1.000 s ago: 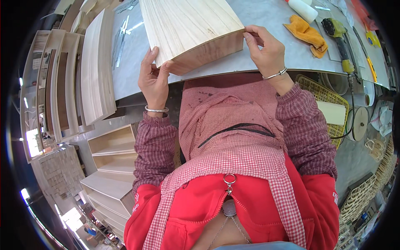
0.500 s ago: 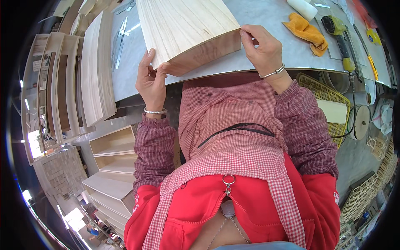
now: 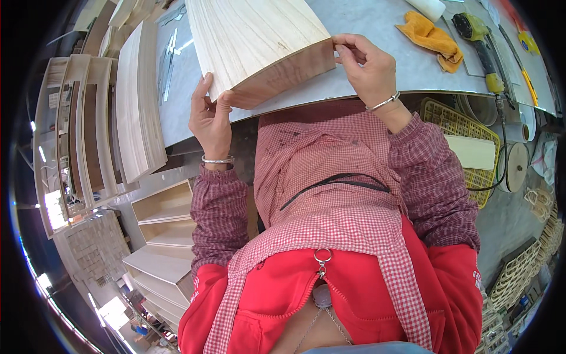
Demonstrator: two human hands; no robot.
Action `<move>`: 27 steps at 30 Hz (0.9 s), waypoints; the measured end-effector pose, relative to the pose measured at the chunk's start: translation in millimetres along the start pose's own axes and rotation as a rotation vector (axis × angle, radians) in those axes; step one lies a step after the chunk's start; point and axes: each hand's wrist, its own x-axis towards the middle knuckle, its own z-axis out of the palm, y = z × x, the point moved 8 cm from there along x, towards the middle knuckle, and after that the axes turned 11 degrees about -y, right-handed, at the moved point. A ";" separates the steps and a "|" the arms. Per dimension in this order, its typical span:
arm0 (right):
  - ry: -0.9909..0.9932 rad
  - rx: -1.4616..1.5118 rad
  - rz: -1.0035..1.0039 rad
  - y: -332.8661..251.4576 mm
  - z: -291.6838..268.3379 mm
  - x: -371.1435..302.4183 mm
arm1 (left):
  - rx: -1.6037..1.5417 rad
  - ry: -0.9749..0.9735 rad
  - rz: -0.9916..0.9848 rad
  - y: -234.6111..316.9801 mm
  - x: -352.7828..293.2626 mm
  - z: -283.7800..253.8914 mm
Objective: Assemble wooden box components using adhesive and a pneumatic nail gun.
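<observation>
A pale wooden box [image 3: 259, 41] with clear grain lies tilted on the grey-topped table [image 3: 365, 85], its narrow reddish-brown side facing me. The far end of the box runs out of the picture. At its near left corner, my left hand [image 3: 210, 124] is closed, fingers and thumb on either side of the edge. The near right corner is pinched between the thumb and fingers of my right hand [image 3: 371, 69]. Some of the right fingertips are hidden at the box's edge.
To the right lie an orange cloth [image 3: 430, 38], a white roll [image 3: 427, 8] and a black-and-green power tool [image 3: 480, 50] with a hose. A yellow plastic basket [image 3: 483, 183] stands below the table's edge. Wooden boxes [image 3: 138, 106] stand on the left; more [image 3: 162, 265] stand lower down.
The box has shifted slightly left and turned a little, with both hands following and keeping their hold at its corners. The whole view has also shifted slightly.
</observation>
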 end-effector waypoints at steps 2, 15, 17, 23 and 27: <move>0.010 0.072 0.026 3.4 -0.9 -0.9 | 0.000 0.003 -0.002 0.5 -0.1 -0.1; -0.085 -0.066 -0.045 -16.7 -0.3 7.5 | 0.033 -0.004 0.036 0.2 -2.0 -1.4; -0.094 -0.028 -0.043 -17.8 0.6 11.4 | 0.056 0.004 0.032 -1.4 -2.5 -3.6; -0.241 -0.054 -0.150 -16.5 12.3 18.7 | 0.102 0.001 0.030 3.3 -0.1 0.1; -0.196 0.036 -0.142 -13.3 12.1 18.7 | 0.096 -0.009 0.046 7.1 0.0 0.2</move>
